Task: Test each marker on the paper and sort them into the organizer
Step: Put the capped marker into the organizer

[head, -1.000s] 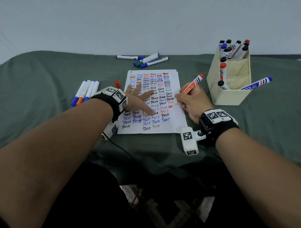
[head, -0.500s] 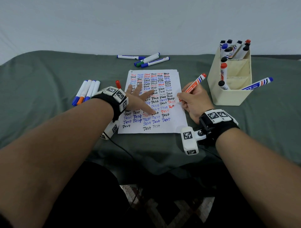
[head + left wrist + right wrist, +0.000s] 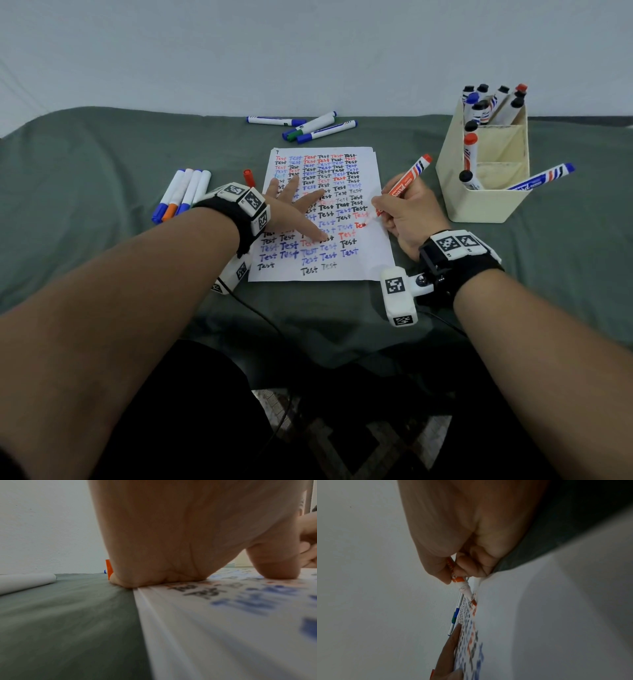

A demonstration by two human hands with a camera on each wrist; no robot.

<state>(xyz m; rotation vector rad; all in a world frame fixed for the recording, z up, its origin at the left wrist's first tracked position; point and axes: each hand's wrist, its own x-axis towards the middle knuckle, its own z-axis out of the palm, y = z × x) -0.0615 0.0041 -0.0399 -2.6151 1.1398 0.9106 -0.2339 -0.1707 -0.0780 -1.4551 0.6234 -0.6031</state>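
1. The right hand [image 3: 407, 212] pinches a red marker [image 3: 406, 183] between thumb and fingers, tip down on the paper [image 3: 371, 267] near its right edge, beside a fresh red mark.
2. The left hand [image 3: 294, 209] lies flat on the paper with its fingers spread and straight, pressing the sheet down.
3. The paper lies on the green-covered bench [image 3: 102, 257] and is filled with rows of the word "Test" in red, blue and black.
4. The cream organizer [image 3: 486, 202] stands right of the paper, with markers upright in its rear compartment and others leaning in the front ones.
5. A red cap [image 3: 249, 176] lies just off the paper's left edge.
6. Four markers [image 3: 183, 193] lie side by side further left, and three more [image 3: 308, 125] lie beyond the paper's far edge.
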